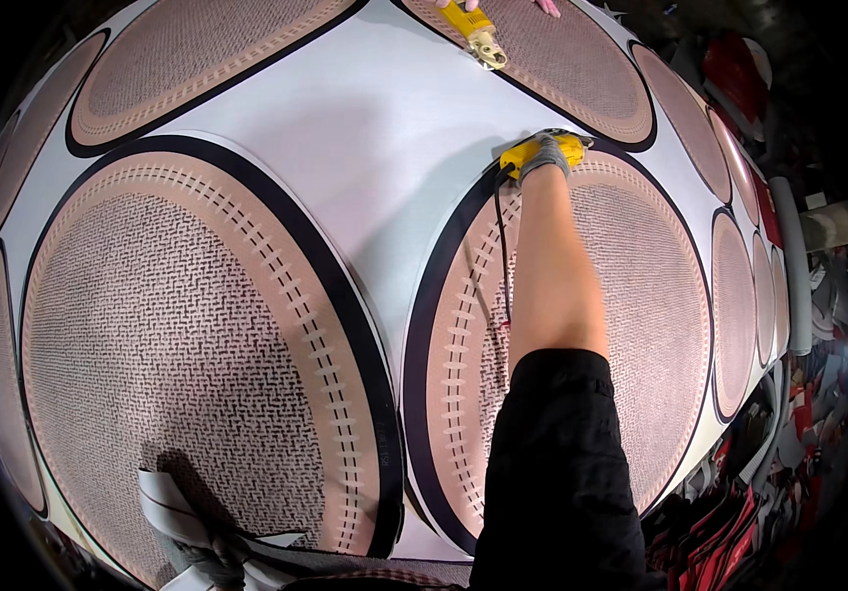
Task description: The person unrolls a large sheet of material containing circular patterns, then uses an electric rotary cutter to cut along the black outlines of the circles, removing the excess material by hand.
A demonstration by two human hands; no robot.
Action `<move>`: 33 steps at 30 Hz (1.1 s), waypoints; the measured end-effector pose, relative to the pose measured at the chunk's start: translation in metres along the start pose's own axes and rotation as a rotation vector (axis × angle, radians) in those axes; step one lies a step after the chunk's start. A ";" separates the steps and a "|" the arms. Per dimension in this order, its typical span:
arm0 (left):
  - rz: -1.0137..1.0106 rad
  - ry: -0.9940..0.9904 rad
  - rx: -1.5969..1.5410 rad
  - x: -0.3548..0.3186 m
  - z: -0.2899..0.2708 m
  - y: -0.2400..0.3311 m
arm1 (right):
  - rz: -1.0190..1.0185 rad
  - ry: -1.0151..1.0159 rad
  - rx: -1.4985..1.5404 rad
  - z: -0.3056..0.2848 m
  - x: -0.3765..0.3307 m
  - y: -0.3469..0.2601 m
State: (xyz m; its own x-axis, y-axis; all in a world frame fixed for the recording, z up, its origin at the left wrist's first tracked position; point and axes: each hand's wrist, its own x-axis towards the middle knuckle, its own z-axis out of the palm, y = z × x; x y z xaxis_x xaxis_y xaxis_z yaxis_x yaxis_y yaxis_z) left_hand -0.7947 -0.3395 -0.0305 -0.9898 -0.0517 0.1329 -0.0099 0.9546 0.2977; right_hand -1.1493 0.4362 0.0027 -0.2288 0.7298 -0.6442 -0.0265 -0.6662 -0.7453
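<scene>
My right hand [546,158], in a grey glove, is closed around a yellow handheld electric cutter [570,150] with a dark cord. The cutter sits at the far dark border of the right oval patterned mat [641,286], one of several printed on a large white sheet [345,89]. At the lower left, my left hand [219,565] wears a dark glove and grips a curled white offcut strip [166,504]. That strip lies over the near part of the left oval mat [158,315]. The fingers of this hand are partly in shadow.
Across the sheet, another person's pink-gloved hand [549,6] shows near a second yellow cutter [473,30]. Along the right side are a grey roll [788,266] and heaps of red and grey scraps [719,542]. The cutter's cord [502,236] runs toward me over the mat.
</scene>
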 end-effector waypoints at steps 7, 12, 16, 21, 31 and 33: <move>0.038 -0.010 -0.017 0.020 0.008 -0.001 | 0.001 -0.010 -0.001 0.007 0.020 -0.009; 0.073 -0.014 -0.036 0.040 0.011 -0.002 | -0.002 0.022 0.049 -0.001 0.043 -0.021; 0.078 -0.012 -0.039 0.045 0.011 -0.001 | -0.020 0.094 -0.009 -0.011 -0.002 -0.026; 0.064 0.012 -0.031 0.035 0.009 0.000 | -0.149 -0.246 0.240 -0.044 0.050 -0.007; 0.036 0.044 -0.018 -0.002 0.001 -0.002 | -0.246 -0.471 0.516 -0.120 0.008 0.029; 0.051 0.064 -0.025 -0.013 -0.003 -0.003 | -0.256 -0.509 0.550 -0.140 -0.006 0.036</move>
State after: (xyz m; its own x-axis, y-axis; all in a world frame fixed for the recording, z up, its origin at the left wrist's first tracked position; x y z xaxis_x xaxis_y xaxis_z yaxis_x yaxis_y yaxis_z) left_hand -0.7815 -0.3424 -0.0307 -0.9779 -0.0230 0.2080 0.0442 0.9488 0.3127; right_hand -1.0120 0.4294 -0.0437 -0.5641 0.7993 -0.2073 -0.5852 -0.5641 -0.5826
